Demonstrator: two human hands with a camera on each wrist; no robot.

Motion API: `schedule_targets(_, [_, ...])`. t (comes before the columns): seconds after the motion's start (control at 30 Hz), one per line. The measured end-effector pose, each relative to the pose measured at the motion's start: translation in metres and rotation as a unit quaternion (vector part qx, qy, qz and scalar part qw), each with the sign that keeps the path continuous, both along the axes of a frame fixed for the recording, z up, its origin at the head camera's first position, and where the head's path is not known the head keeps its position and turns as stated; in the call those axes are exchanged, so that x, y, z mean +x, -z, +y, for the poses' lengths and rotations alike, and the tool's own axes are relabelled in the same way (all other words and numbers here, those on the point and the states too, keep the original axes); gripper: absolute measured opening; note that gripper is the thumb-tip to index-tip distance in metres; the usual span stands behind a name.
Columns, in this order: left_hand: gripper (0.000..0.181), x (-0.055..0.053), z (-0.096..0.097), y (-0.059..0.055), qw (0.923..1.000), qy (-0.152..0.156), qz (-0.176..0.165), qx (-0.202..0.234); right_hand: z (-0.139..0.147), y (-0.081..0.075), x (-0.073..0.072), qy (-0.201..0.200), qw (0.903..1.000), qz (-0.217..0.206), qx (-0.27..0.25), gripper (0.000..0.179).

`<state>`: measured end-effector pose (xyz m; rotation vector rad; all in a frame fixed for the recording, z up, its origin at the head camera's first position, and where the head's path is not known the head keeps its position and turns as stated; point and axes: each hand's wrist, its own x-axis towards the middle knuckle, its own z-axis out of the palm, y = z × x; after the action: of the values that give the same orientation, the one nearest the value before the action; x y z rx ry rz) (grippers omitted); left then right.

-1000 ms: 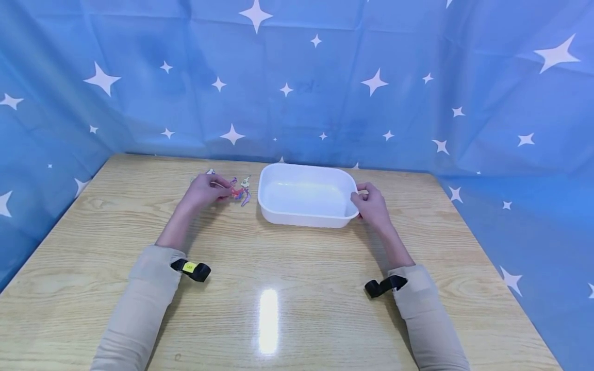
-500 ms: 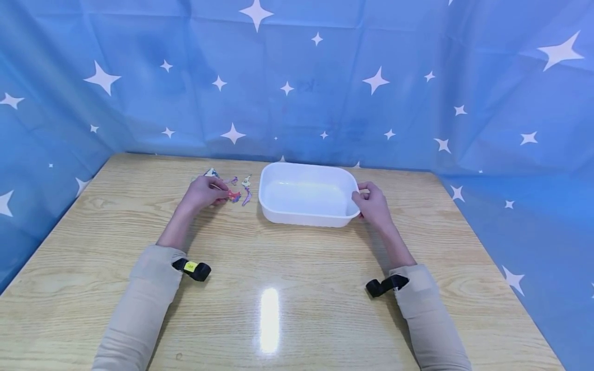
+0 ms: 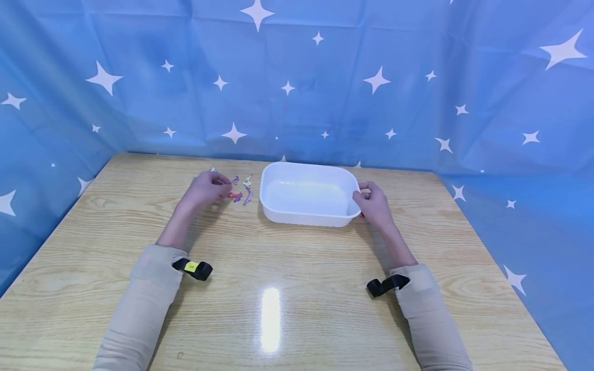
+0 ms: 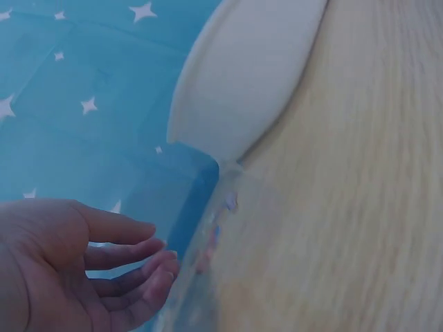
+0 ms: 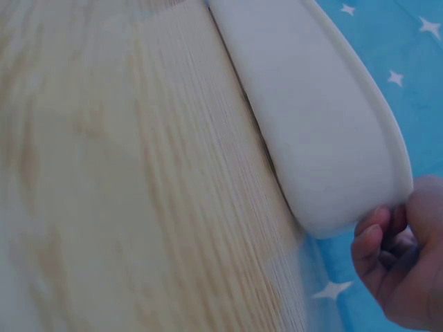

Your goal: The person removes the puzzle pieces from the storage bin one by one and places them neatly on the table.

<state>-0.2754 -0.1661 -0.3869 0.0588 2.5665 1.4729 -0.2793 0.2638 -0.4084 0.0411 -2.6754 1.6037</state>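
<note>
A white rectangular plastic basin (image 3: 306, 219) with rounded corners sits toward the back of the table. My right hand (image 3: 375, 205) pinches its right-hand rim between thumb and fingers; the right wrist view shows those fingers (image 5: 374, 242) curled at the basin's end. To the left of the basin, my left hand (image 3: 206, 189) hovers over a small scatter of flat, colourful cut-out pieces, its fingers loosely bent with nothing visible in them. A red and blue piece (image 3: 235, 196) lies by its fingertips, a purple one (image 3: 248, 196) and a pale one (image 3: 247, 180) nearer the basin.
A small purple piece (image 3: 235, 180) lies behind the red one, and a whitish-blue piece (image 3: 213, 169) is mostly hidden behind the left hand. The wooden table (image 3: 311, 278) ends at a blue star-patterned curtain (image 3: 185, 103). Black straps (image 3: 192, 268) circle both sleeves.
My left hand drew back a little from the red piece, then rose slightly, covering more of the whitish-blue piece. The red piece shifted slightly toward me. My right hand stays on the rim.
</note>
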Motion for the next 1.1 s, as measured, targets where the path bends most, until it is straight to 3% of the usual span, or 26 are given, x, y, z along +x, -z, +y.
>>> schedule_targets(0.3, [0.028,0.007,0.027,-0.02,0.9941,0.021,0.07,0.081,-0.001,-0.002,0.0,0.002,1.0,0.006,0.006,0.037])
schedule_targets(0.5, [0.025,0.012,0.052,-0.023,0.9906,0.058,0.104,0.068,-0.001,-0.002,0.001,-0.002,1.0,-0.004,0.007,0.039])
schedule_targets(0.7, [0.024,0.014,0.085,-0.024,0.9847,0.118,0.121,0.042,0.002,0.0,-0.001,0.007,0.9998,0.002,0.017,0.037])
schedule_targets(0.83, [0.024,0.014,0.106,-0.024,0.9804,0.163,0.108,0.019,0.004,0.001,-0.002,0.006,0.9998,0.005,0.017,0.036])
schedule_targets(0.97, [0.025,0.012,0.122,-0.023,0.9745,0.215,0.062,-0.016,0.002,0.0,-0.001,-0.001,0.9999,0.002,0.01,0.038])
schedule_targets(1.1, [0.027,0.007,0.138,-0.02,0.9685,0.246,0.017,-0.032,0.002,0.0,-0.001,-0.008,1.0,0.001,0.006,0.041])
